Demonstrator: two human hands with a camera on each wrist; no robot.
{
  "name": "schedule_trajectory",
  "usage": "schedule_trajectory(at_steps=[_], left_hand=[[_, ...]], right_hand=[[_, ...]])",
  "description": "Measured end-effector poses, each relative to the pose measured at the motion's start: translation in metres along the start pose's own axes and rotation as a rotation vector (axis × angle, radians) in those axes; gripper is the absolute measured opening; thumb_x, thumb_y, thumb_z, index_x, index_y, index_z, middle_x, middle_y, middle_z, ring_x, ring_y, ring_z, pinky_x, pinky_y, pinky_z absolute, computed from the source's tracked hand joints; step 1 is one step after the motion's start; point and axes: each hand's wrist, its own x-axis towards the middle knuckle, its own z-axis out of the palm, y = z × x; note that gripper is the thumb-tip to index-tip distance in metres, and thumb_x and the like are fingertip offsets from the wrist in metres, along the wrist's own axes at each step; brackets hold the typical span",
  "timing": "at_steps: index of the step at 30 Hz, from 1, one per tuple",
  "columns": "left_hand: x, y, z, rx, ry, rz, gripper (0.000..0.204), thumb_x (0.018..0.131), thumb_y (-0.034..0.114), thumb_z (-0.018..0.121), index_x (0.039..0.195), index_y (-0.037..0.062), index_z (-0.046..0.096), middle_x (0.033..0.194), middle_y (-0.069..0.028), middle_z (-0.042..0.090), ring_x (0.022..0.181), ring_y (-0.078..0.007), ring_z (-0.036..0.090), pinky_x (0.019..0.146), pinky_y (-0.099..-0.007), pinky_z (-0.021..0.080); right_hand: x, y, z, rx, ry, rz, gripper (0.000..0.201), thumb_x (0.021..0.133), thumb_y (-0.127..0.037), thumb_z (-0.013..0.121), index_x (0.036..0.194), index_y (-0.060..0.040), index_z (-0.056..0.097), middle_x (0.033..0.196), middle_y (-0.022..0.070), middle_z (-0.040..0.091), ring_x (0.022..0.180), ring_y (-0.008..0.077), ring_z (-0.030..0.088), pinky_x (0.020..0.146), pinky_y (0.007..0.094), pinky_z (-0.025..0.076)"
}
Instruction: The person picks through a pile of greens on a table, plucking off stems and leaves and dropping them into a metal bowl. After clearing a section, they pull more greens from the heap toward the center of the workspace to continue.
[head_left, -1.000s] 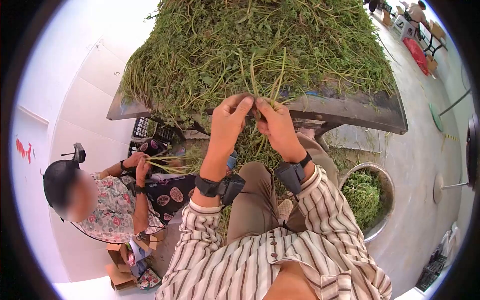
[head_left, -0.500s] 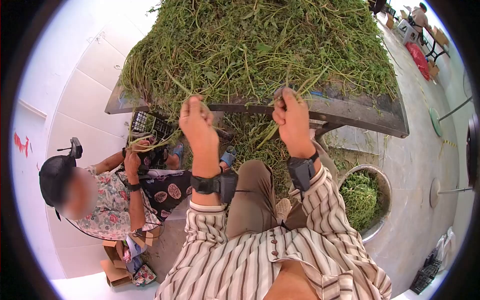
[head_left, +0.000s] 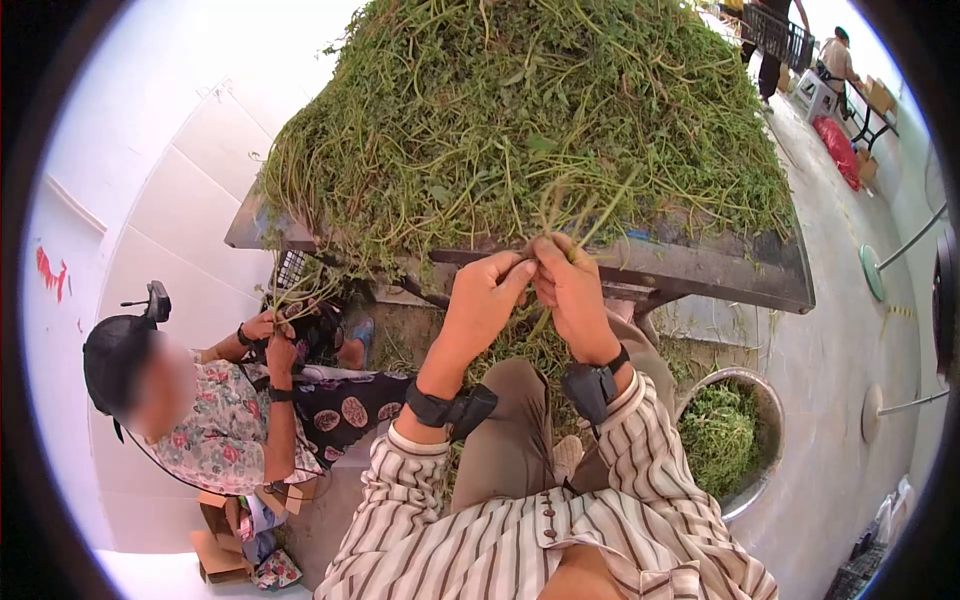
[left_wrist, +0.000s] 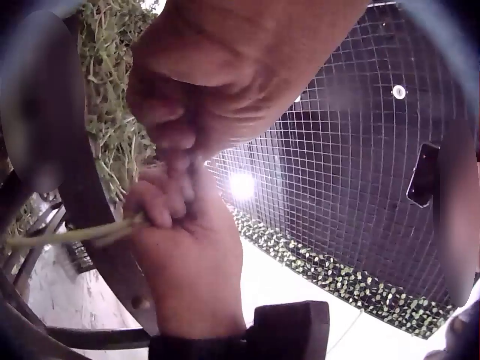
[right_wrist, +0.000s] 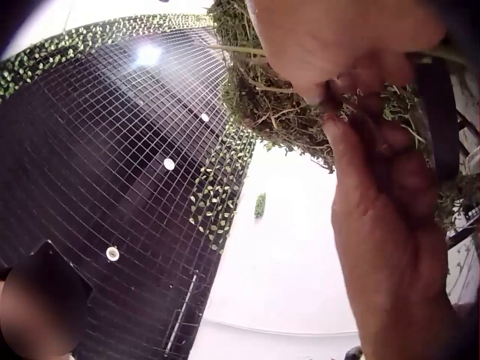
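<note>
This looks like an indoor produce workroom: leafy greens (head_left: 520,120) lie heaped on a dark bench (head_left: 715,275), a metal tub (head_left: 777,430) of greens stands on the smooth grey floor (head_left: 830,330) nearer than the bench, and beyond the bench are a black crate (head_left: 775,35), cardboard boxes (head_left: 880,95) and a seated worker (head_left: 838,62).

Counted one heap of greens (head_left: 520,130), one table (head_left: 720,275), one round basin (head_left: 773,420), one red sack (head_left: 837,152) and one white stool (head_left: 818,95). Noted two stand bases (head_left: 872,272) and, on the camera wearer, two wrist devices (head_left: 588,392). Made out three other people (head_left: 215,420): one at the left, two at the upper right.
</note>
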Motion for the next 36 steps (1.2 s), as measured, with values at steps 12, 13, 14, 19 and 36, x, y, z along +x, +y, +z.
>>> schedule_trajectory(at_steps=[12,13,14,19,36], left_hand=[[0.037,-0.054,-0.070,0.641,0.378,-0.100,0.085,0.068,0.036,0.074,0.134,0.0027,0.031,0.123,-0.0227,0.039,0.108,-0.0393,0.048,0.087,-0.0420,0.044],[0.046,-0.064,-0.072,0.721,0.348,-0.147,0.086,0.069,0.037,0.073,0.134,0.0015,0.031,0.128,-0.0244,0.036,0.112,-0.0400,0.046,0.089,-0.0428,0.043],[0.055,-0.073,-0.074,0.799,0.316,-0.189,0.086,0.069,0.039,0.073,0.134,0.0002,0.031,0.133,-0.0261,0.033,0.117,-0.0406,0.043,0.090,-0.0437,0.042],[0.108,-0.086,-0.093,0.798,0.260,-0.138,0.070,0.074,0.026,0.070,0.127,-0.0040,0.035,0.123,-0.0265,0.044,0.112,-0.0412,0.045,0.088,-0.0453,0.043],[0.096,-0.013,-0.075,0.908,0.186,0.287,0.042,0.075,0.017,0.063,0.113,0.0007,0.054,0.101,-0.0154,0.059,0.092,-0.0310,0.057,0.079,-0.0398,0.045]], right_hand=[[0.011,0.005,-0.017,0.129,0.046,-0.064,0.021,0.093,-0.023,0.047,0.080,-0.0074,0.052,0.064,0.0008,0.050,0.049,0.0066,0.042,0.042,0.0221,0.028],[0.010,0.006,-0.017,0.138,0.043,-0.030,0.022,0.093,-0.024,0.048,0.080,-0.0073,0.052,0.063,0.0011,0.050,0.048,0.0067,0.041,0.041,0.0220,0.027],[0.009,0.007,-0.017,0.132,0.065,-0.040,0.022,0.093,-0.024,0.048,0.080,-0.0073,0.052,0.063,0.0011,0.050,0.048,0.0067,0.041,0.041,0.0220,0.027],[0.008,0.002,-0.021,0.110,0.051,-0.014,0.022,0.093,-0.026,0.049,0.079,-0.0086,0.050,0.059,-0.0008,0.046,0.048,0.0056,0.039,0.041,0.0214,0.027],[0.008,-0.009,-0.014,0.290,0.129,-0.094,0.022,0.095,-0.023,0.043,0.086,-0.0059,0.053,0.065,0.0024,0.053,0.054,0.0119,0.053,0.048,0.0261,0.046]])
